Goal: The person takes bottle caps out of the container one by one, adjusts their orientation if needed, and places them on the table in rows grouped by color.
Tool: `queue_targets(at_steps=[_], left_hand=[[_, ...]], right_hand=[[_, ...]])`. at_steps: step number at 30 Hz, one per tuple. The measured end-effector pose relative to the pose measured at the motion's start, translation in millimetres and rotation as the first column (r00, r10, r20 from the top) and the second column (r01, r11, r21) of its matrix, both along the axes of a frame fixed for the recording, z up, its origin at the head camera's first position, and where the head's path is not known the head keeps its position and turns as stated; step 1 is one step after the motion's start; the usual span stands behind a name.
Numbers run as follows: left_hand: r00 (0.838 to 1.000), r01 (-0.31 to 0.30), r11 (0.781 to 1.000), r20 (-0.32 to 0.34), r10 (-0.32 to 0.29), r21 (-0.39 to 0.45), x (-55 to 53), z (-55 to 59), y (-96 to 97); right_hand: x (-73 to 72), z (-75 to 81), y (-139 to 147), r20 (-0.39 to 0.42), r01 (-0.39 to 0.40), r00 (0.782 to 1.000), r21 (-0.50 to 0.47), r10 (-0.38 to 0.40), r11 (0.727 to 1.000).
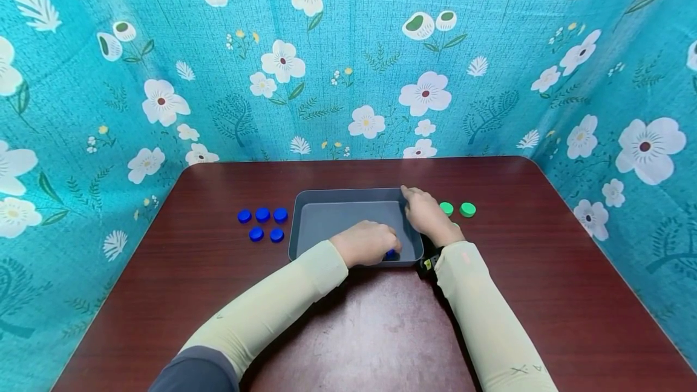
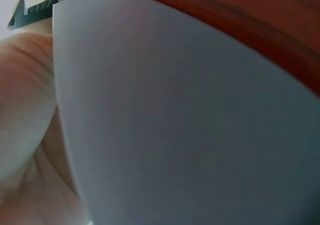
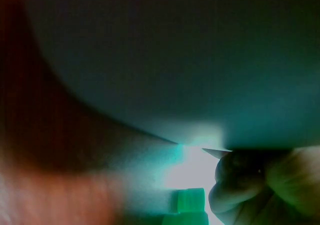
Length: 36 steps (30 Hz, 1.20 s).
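Note:
A grey rectangular tray (image 1: 327, 195) lies on the table. My left hand (image 1: 367, 243) reaches over its near right part, fingers curled down round a blue bottle cap (image 1: 390, 254), most of which the fingers cover. At the tray's right side my right hand (image 1: 427, 213) grips the wall near the far corner, thumb on the inner side. The tray's wall (image 2: 185, 105) fills most of the left wrist view, with the left palm beside it. In the right wrist view, curled right fingers (image 3: 237, 185) show below the dark tray wall (image 3: 150, 60).
Several blue caps (image 1: 262, 215) lie on the table left of the tray. Green caps (image 1: 467, 209) lie to its right, one partly hidden behind the right hand. A flowered turquoise curtain (image 1: 348, 65) hangs round the dark red-brown table (image 1: 544, 295).

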<state>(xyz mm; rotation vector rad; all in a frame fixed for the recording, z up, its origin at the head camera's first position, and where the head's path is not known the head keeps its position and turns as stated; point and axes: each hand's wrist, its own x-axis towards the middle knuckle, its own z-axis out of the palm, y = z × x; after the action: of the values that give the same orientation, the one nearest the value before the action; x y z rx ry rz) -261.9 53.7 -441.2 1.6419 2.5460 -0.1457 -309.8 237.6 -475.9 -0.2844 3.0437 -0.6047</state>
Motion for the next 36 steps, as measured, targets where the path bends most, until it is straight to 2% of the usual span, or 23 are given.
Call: queue_targets(at_steps=[10, 22, 36], left_hand=[[1.0, 0.004, 1.0, -0.01, -0.004, 0.011, 0.4, 1.0, 0.9], [0.999, 0.012, 1.0, -0.034, -0.012, 0.002, -4.3, -2.9, 1.4], [1.0, 0.018, 0.999, -0.011, -0.017, 0.048, -2.6, 1.0, -4.2]], right_hand=[[-1.1, -1.0, 0.6, -0.002, 0.002, 1.0, -0.003, -0.002, 1.0], [-1.3, -1.1, 1.0, -0.001, -0.006, 1.0, 0.0, 0.006, 1.0], [0.8, 0.1, 0.0, 0.003, -0.005, 1.0, 0.0, 0.005, 1.0]])
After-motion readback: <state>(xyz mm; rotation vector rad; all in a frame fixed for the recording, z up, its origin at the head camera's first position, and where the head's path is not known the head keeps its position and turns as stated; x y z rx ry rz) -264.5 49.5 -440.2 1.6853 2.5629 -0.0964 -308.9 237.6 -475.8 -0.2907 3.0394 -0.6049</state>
